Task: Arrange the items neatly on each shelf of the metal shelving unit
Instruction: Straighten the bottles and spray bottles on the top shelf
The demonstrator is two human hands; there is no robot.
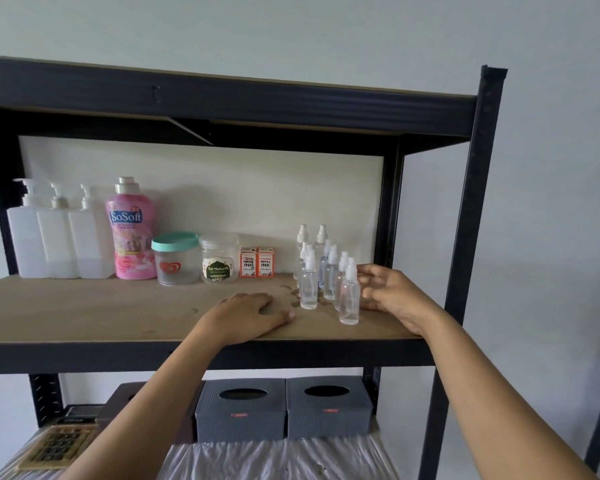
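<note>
A black metal shelving unit has a brown board shelf point(101, 306) at chest height. Several small clear spray bottles point(329, 271) stand grouped at its right. My right hand point(392, 294) is just right of the nearest spray bottle point(349, 299), fingers loosely curled and holding nothing. Left of the group, my left hand point(253, 311) rests palm down on the board. Along the back stand three white pump bottles point(58, 237), a pink SoSoft bottle point(131, 233), a teal-lidded jar point(176, 259), a clear jar point(219, 259) and two orange ink boxes point(257, 261).
Below, two grey tissue boxes point(284, 408) sit side by side, with a dark box point(118, 405) and a calculator point(58, 445) to their left on a plastic-covered surface. The unit's right post point(465, 237) stands close to my right arm. A plain wall is behind.
</note>
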